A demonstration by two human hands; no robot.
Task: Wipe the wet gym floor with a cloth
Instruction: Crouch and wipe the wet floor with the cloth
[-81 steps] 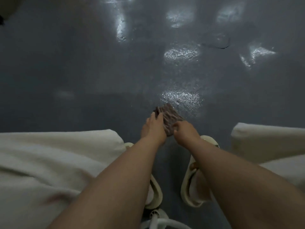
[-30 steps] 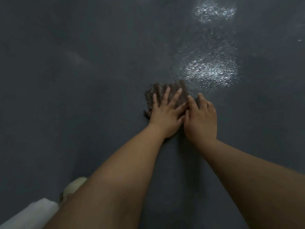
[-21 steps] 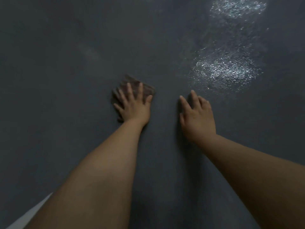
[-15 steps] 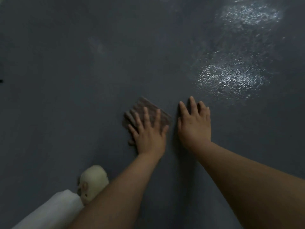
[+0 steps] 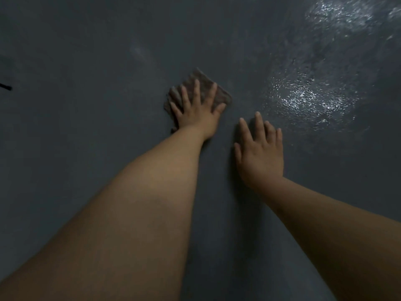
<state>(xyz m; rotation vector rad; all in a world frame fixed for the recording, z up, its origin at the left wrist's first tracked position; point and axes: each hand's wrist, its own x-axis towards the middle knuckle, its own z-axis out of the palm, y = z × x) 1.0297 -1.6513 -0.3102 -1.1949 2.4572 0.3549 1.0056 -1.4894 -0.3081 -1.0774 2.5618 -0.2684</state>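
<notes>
- As seen from the head view, the left hand (image 5: pixel 196 115) lies flat with fingers straight and spread, pressing down on the small brown ribbed cloth (image 5: pixel 219 94).
- That cloth lies flat on the dark grey smooth gym floor (image 5: pixel 86 148), near the middle of the view; its far corner and right edge show beyond the fingertips.
- Right hand (image 5: pixel 259 157) rests palm down on the bare floor, fingers straight and slightly apart, holding nothing; it sits just beside the left hand, nearer the person, and is apart from the cloth.
- A glistening wet patch (image 5: pixel 308 101) lies on the floor right of the cloth and beyond the right hand; a second glistening patch (image 5: pixel 342 14) shows at the upper right corner.
- Both bare forearms reach in from the lower edge.
</notes>
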